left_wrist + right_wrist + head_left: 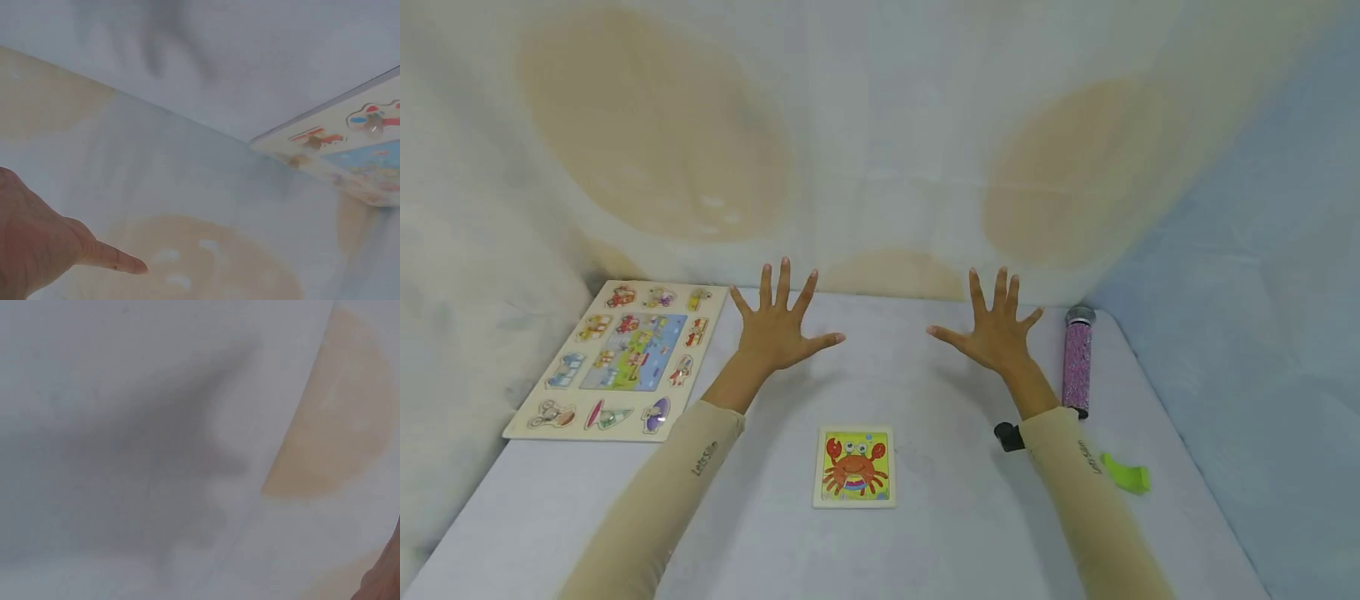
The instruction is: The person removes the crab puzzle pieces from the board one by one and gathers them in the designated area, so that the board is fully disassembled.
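Both hands hang above the far half of the table with fingers spread wide, and neither holds anything. The left hand (775,333) is nearest to a large wooden peg puzzle board (700,367) at the left, whose pieces show vehicles and a picture in the middle. To the right, the right hand (996,337) is nearest to a glittery purple microphone (1077,362) with a silver head. Between the forearms lies a small square crab puzzle (854,468) in a pale frame. The left wrist view shows part of the left hand (47,244); only an edge of the right hand (381,575) appears in its wrist view.
A small black object (1010,437) lies partly hidden behind the right sleeve. Beyond that sleeve is a bright green curved piece (1126,475). The white table (940,533) meets cloth walls at the back (887,125) and right (1247,333).
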